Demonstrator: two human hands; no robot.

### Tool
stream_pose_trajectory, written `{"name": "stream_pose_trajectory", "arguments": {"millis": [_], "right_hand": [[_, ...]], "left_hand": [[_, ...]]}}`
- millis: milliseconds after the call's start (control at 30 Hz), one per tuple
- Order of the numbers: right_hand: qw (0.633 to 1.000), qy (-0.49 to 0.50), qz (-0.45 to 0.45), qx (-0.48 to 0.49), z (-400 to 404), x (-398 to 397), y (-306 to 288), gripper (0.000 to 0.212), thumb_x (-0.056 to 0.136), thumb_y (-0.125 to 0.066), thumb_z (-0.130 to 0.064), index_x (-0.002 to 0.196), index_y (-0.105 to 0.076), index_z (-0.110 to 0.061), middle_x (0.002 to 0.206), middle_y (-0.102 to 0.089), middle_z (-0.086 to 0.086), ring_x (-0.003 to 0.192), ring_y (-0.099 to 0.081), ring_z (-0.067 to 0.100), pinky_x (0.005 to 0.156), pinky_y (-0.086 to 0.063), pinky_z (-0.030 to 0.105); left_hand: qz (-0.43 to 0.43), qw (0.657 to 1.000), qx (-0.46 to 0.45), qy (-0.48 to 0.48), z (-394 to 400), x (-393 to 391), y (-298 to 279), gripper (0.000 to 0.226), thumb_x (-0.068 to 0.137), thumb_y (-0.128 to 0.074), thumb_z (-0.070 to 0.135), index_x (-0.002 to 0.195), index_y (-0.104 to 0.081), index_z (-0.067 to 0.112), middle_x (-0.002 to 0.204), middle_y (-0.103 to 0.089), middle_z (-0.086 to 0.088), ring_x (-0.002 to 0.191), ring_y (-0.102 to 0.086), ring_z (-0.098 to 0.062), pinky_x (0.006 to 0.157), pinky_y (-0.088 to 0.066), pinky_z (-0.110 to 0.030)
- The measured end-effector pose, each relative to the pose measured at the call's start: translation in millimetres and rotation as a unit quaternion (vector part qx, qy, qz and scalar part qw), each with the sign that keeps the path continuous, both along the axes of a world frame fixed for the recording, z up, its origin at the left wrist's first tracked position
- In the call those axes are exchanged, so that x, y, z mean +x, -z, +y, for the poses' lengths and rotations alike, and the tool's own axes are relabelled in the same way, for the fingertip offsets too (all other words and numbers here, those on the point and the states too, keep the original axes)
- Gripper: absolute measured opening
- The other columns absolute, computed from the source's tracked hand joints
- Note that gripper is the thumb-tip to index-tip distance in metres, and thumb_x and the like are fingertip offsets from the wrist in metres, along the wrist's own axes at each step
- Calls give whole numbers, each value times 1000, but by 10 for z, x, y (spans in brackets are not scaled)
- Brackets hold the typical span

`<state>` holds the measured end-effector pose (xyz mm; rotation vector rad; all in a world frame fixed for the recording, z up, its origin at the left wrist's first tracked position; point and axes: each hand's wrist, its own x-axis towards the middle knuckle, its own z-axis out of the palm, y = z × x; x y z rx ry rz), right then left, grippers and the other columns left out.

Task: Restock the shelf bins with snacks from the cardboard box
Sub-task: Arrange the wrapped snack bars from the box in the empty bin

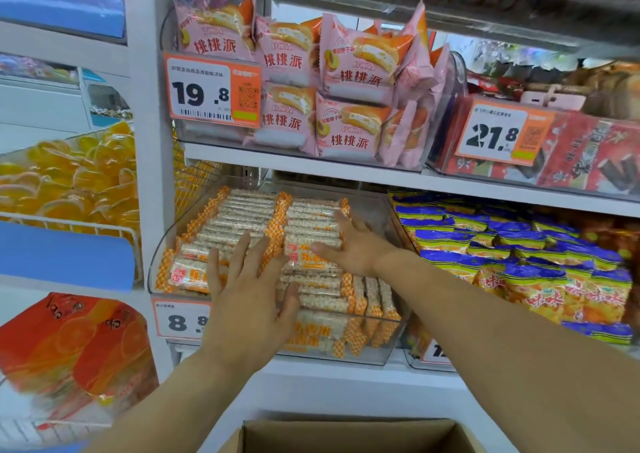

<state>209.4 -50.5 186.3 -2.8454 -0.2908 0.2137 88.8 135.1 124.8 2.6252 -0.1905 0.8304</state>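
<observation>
- while both my hands lie on the packs (239,222) in the bin (154,265), i judge the step to be tidying the rows, not loading more.
- my left hand (247,290) is wide, fingers spread flat over the left row near the bin's front edge; it holds nothing.
- my right hand (346,245) lies with straight fingers over the right row, thumb along the front of one pack; i read that as pressing, not gripping.
- the packs fill the bin in two rows running front to back, with a few standing on end at the front right corner.
- to do it well, i'd press evenly with flat palms and slide the rows toward the back wall, so the stack sits below the rim.
- i'd keep the labels facing forward and mind the loose ones at the front edge, which could tip out over the price tag (181,317).
- the box (346,435) sits open below the shelf (294,167); i can't see any stock in it.
</observation>
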Motion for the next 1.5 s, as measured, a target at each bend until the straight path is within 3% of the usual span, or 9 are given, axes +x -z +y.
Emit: {"name": "stream_pose_trajectory", "arguments": {"millis": [200,500,633,800,933,1033,1267,1367,1500], "right_hand": [[999,1,30,-15,31,94,72,101,85,-35,-84,158,14,-34,167,-17,10,155,0,34,119,-21,44],[999,4,41,33,-7,222,35,108,79,-52,-84,159,4,-38,164,-26,5,147,-33,29,118,-31,41],[998,-2,54,18,-5,189,-39,107,80,-51,-83,159,5,-38,167,-20,5,153,-18,28,121,-24,42],[997,-64,-44,-6,-82,-153,-135,89,91,-36,-77,159,6,-37,169,8,6,155,4,32,124,-14,52],[976,-142,-160,-50,-300,-779,-272,67,100,-46,-57,156,-24,-29,162,-27,3,149,-24,26,120,-28,43],[963,-149,-222,-21,-619,-1209,-371,43,99,-51,-48,139,-50,-32,130,-55,-9,119,-52,11,99,-47,34],[946,-41,-315,59,-1299,-1511,-247,10,94,-66,-27,103,-70,-29,94,-57,-22,95,-54,1,86,-45,22],[936,-37,-345,60,-1432,-1532,-115,13,90,-72,-21,101,-71,-26,92,-56,-19,92,-51,1,82,-37,13],[921,-95,-364,101,-1292,-1522,-105,17,87,-74,-13,101,-70,-22,95,-62,-12,93,-56,9,83,-44,21]], "left_hand": [[11,1000,8,-11,13,38,24,53,91,-32,50,125,-64,24,147,-49,-7,147,-29,-30,120,-7,-60],[6,999,24,-23,7,53,44,49,89,-37,47,122,-65,21,144,-52,-7,144,-36,-32,117,-12,-62],[17,999,27,-21,2,52,38,52,89,-35,48,123,-64,21,145,-51,-7,145,-33,-32,118,-9,-61],[0,1000,9,-19,-56,23,-17,54,90,-35,48,128,-62,21,146,-51,-7,147,-30,-31,119,-7,-61],[-22,1000,-14,9,-149,-38,-97,48,91,-36,45,125,-62,22,140,-55,-2,146,-33,-28,118,-14,-59],[-46,998,-28,45,-226,-69,-131,41,92,-39,42,116,-65,21,130,-58,1,136,-43,-26,114,-20,-50],[-48,996,-32,68,-401,120,-278,21,97,-53,26,104,-70,16,97,-66,-2,93,-60,-29,79,-48,-44],[24,999,-3,42,-376,295,-366,19,96,-64,27,111,-70,17,104,-68,-3,106,-58,-33,90,-46,-49],[114,988,99,-26,-319,509,-506,29,98,-59,38,124,-66,26,123,-64,-1,125,-45,-29,103,-33,-46]]}}
